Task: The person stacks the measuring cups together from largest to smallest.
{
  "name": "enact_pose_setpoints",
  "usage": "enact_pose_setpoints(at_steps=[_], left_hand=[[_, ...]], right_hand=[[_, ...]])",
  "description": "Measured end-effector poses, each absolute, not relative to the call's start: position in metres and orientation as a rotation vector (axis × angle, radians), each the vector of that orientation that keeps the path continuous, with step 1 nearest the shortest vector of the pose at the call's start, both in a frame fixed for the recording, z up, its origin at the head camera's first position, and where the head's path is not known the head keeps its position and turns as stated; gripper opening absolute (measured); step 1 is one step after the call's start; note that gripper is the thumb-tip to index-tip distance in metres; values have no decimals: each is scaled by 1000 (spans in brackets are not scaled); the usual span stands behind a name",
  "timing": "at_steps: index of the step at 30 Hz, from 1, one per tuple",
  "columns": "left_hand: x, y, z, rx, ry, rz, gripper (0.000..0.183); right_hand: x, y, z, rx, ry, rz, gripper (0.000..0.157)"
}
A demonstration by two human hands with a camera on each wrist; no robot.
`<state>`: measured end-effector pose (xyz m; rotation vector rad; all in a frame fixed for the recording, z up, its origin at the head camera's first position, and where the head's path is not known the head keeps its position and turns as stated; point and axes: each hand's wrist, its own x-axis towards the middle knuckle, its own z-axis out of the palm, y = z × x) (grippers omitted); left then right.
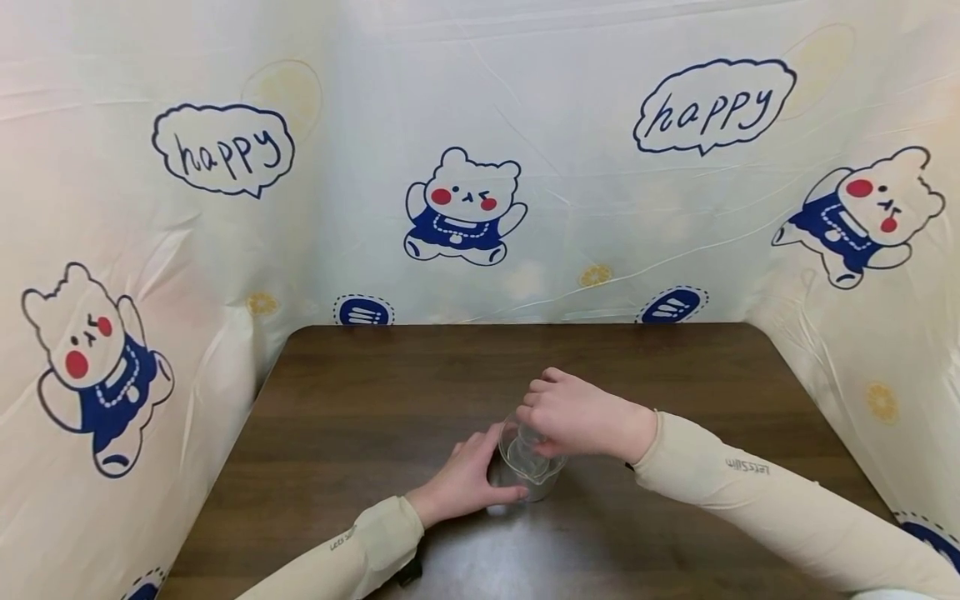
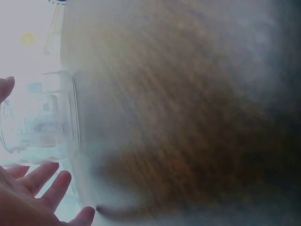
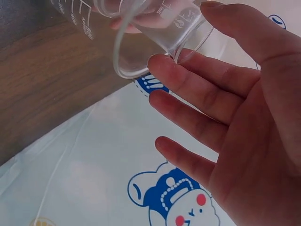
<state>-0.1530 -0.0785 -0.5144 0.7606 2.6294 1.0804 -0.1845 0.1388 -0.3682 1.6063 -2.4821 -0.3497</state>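
A large clear glass beaker stands upright on the table, with white graduation marks visible in the right wrist view. My left hand holds its side, thumb in front and fingers around the left; in the left wrist view the outer fingers are spread off the glass. A smaller clear beaker is partly inside the large one's mouth. My right hand pinches the small beaker near its rim from above, between thumb and fingertips. How deep it sits is hard to tell through the glass.
The dark brown wooden table has rounded far corners. A pale curtain printed with bears and the word "happy" hangs behind the table and along both sides.
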Motion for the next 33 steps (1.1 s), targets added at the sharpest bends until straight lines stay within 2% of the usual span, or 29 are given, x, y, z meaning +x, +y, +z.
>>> enact_pose_setpoints(at_steps=[19,33], left_hand=[[-153,-78,-515,789,2650,1058,93],[-154,-80,-516,792,2631,1068,93]], right_hand=[[-183,131,-386,1606,-2541,-433,41],[-183,129,-399,1594,-2459,-523,42]])
